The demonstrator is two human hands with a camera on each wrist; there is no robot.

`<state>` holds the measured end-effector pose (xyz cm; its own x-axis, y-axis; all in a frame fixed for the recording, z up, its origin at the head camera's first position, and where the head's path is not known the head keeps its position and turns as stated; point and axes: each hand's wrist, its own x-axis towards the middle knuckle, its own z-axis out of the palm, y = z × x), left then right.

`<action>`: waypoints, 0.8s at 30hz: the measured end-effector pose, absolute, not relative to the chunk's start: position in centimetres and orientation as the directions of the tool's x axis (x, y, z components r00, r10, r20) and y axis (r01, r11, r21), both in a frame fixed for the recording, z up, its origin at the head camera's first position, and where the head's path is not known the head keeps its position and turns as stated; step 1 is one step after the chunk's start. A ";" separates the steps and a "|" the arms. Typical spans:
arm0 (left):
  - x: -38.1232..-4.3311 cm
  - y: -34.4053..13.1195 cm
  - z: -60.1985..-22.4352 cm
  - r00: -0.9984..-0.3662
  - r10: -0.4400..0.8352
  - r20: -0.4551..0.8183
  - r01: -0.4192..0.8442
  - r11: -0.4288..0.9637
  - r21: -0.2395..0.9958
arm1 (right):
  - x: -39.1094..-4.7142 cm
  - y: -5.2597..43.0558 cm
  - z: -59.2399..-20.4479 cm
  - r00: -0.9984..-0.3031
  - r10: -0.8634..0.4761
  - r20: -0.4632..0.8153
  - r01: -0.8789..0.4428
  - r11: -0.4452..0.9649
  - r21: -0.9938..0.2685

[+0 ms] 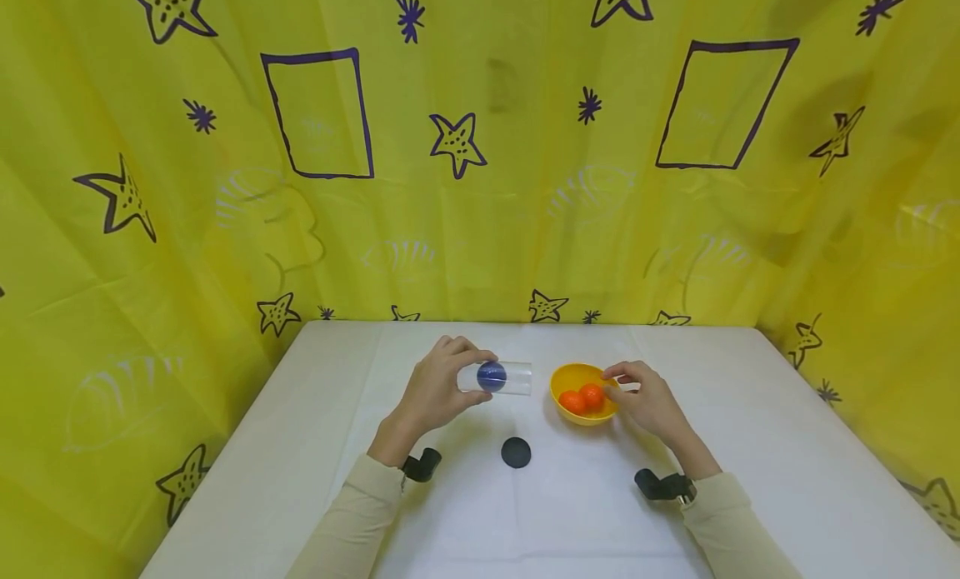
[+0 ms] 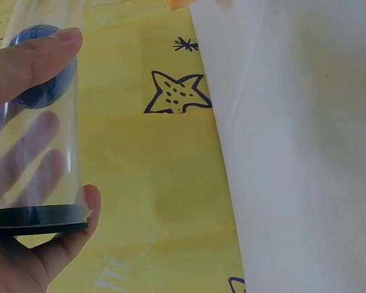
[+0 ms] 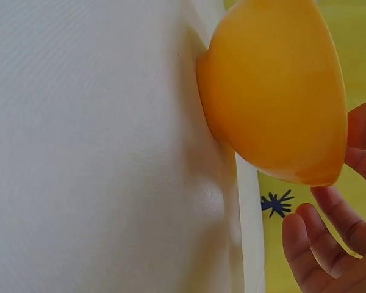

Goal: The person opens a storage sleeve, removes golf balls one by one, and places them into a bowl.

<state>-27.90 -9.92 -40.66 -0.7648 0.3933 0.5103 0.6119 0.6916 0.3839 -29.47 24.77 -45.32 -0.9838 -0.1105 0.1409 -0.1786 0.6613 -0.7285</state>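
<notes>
My left hand (image 1: 442, 382) grips a clear plastic tube (image 1: 519, 378) held sideways above the table. Inside the tube sits a dark blue ball (image 1: 492, 377), close to the fingers. In the left wrist view, a black cap (image 2: 39, 217) closes the tube's end nearest the palm. At the right rim of a yellow bowl (image 1: 564, 377), my right hand (image 1: 647, 400) has its fingers spread and loosely bent, fingertips over the edge. Two orange balls (image 1: 572, 402) lie in the bowl. The right wrist view shows only the bowl's outer side, hiding the balls.
A round black cap (image 1: 516, 452) lies flat on the white tabletop (image 1: 585, 521), in front of and between the hands. Yellow curtains (image 1: 480, 229) with drawn stars stand behind the table and along both sides.
</notes>
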 end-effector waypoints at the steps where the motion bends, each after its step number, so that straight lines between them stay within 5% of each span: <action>1: -27.9 -9.9 -40.7 -0.766 0.394 0.508 0.610 0.693 0.384 | -29.5 24.7 -45.3 -0.985 -0.103 0.139 -0.172 0.661 -0.731; 24: -27.8 -9.6 -40.9 -0.772 0.394 0.499 0.606 0.695 0.387 | -29.4 24.6 -44.1 -0.982 -0.082 0.169 -0.181 0.653 -0.736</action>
<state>-27.79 -9.62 -40.85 -0.7716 0.3945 0.4991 0.6058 0.6952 0.3870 -29.42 24.57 -44.13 -0.9822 -0.0815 0.1690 -0.1808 0.6530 -0.7355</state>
